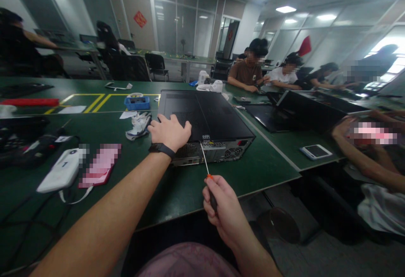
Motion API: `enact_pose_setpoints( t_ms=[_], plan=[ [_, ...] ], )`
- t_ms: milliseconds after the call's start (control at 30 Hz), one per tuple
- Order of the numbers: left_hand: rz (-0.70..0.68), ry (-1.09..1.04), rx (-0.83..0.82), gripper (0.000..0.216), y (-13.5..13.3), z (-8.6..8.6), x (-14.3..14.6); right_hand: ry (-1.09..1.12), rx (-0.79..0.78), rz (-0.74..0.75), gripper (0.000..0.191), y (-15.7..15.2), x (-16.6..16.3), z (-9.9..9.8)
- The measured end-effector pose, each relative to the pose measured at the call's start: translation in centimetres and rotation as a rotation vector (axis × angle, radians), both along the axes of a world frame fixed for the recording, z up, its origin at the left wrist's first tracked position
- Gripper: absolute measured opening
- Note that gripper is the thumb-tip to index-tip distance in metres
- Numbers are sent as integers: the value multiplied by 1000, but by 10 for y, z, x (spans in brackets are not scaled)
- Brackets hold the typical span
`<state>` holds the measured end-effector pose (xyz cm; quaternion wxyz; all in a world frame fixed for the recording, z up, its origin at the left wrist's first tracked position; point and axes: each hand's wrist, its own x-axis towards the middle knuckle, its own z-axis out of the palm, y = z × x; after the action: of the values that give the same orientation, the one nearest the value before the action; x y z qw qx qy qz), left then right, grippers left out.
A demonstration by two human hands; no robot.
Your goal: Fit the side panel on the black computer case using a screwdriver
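A black desktop computer case (218, 112) lies on its side on the green table, its back panel with a fan grille and power socket facing me. My left hand (171, 133) rests on the case's top surface near the left corner, fingers spread, with a black band on the wrist. In my right hand (223, 197) is a screwdriver (205, 159), gripped by its dark and orange handle. Its thin shaft slants up and away to the case's rear upper edge. The tip appears to meet that edge; any screw there is too small to make out.
Grey-white gloves (139, 125) and a blue tray (137, 102) lie left of the case. Nearer are a white power bank (61, 171), a pink phone (100, 165) and cables. To the right are a phone (315, 151), another black case (311, 110) and a co-worker's arms (357, 154).
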<state>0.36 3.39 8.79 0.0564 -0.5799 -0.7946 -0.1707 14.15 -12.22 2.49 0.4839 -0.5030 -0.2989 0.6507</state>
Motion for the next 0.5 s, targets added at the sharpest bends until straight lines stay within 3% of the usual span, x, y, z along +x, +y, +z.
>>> enact_pose_setpoints(
  t_ms=[500],
  plan=[
    [-3,2,12,71,0,-1,0,3,8,-6,38,-1,0,1]
  ],
)
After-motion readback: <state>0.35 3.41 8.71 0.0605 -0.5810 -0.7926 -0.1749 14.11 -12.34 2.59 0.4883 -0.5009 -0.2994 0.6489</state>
